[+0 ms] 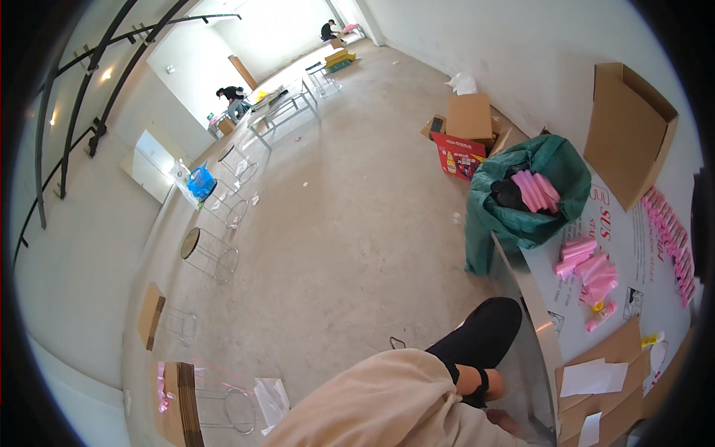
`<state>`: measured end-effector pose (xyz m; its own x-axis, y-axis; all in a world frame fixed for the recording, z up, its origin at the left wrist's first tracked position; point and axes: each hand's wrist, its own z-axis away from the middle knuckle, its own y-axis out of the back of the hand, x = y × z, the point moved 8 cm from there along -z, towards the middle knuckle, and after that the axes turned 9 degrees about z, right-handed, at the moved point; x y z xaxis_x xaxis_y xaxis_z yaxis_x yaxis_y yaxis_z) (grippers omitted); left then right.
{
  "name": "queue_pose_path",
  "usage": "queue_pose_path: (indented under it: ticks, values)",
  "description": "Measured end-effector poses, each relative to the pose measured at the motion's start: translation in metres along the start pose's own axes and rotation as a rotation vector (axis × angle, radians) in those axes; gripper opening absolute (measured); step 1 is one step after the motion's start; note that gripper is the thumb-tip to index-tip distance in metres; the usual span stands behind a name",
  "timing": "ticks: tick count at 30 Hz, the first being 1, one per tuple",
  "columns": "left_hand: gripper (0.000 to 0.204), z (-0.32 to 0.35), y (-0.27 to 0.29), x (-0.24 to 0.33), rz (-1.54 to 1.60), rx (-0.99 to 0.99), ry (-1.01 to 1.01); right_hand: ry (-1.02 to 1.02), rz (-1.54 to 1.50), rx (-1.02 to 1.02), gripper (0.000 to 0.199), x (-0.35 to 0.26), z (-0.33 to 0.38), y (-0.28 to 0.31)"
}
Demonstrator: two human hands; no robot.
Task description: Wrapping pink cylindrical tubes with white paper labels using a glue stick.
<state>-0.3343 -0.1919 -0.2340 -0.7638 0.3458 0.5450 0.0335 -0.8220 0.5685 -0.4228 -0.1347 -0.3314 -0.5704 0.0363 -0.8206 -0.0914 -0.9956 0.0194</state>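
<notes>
The tabletop (640,246) is white and sits on the right side, and everything here is told from it. At its far end stands an open brown cardboard box (629,130), tipped up on its side. Just left of that box, at the tabletop's far corner, a big green bag (521,197) hangs open with pink tubes (535,190) and something black inside. On the tabletop, near the bag, lies a small heap of pink tubes (588,270), and one more pink tube with a yellow cap (600,316) lies just beside the heap. Along the right edge of the tabletop runs a long row of pink tubes (670,242). At the near end lie flat brown cardboard pieces (607,372) with white paper sheets (592,376) on top. On the floor beyond the tabletop, past the green bag, stands a red box (458,156) with a brown box (469,115) on it. Below the near edge of the tabletop a beige sleeve (387,402) comes in from the bottom, next to a bent leg in black (480,335). The hands are not seen clearly, so I cannot tell if they are wide, narrow or holding anything
</notes>
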Motion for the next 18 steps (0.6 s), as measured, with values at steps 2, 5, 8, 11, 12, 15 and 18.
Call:
queue_pose_path:
  ticks: [2, 5, 8, 11, 12, 15, 18]
  values:
    - [0.014, -0.006, -0.007, -0.010, 0.015, 0.027, 0.048, 0.011, -0.028, -0.012, 0.046, 0.004, 0.004, 0.006]
    - [0.011, -0.022, 0.001, -0.009, 0.078, 0.079, 0.097, 0.058, -0.003, -0.117, 0.040, -0.034, 0.020, 0.001]
    - [0.020, -0.022, 0.007, -0.003, 0.067, -0.023, 0.045, 0.343, -0.115, -0.084, 0.026, -0.014, 0.002, -0.012]
    - [0.017, 0.006, 0.007, -0.010, 0.038, -0.074, 0.045, 0.119, 0.278, -0.031, 0.019, -0.052, -0.021, -0.018]
    - [0.014, 0.013, 0.029, -0.003, 0.027, -0.099, 0.099, 0.008, 0.308, -0.045, 0.020, -0.056, -0.019, -0.014]
    - [0.031, 0.015, 0.030, -0.007, -0.029, -0.548, 0.159, -0.225, 0.240, -0.097, 0.025, -0.076, -0.014, 0.005]
    - [0.033, 0.003, 0.018, 0.003, 0.017, -0.639, 0.059, -0.337, 0.182, -0.051, 0.030, -0.064, 0.003, 0.008]
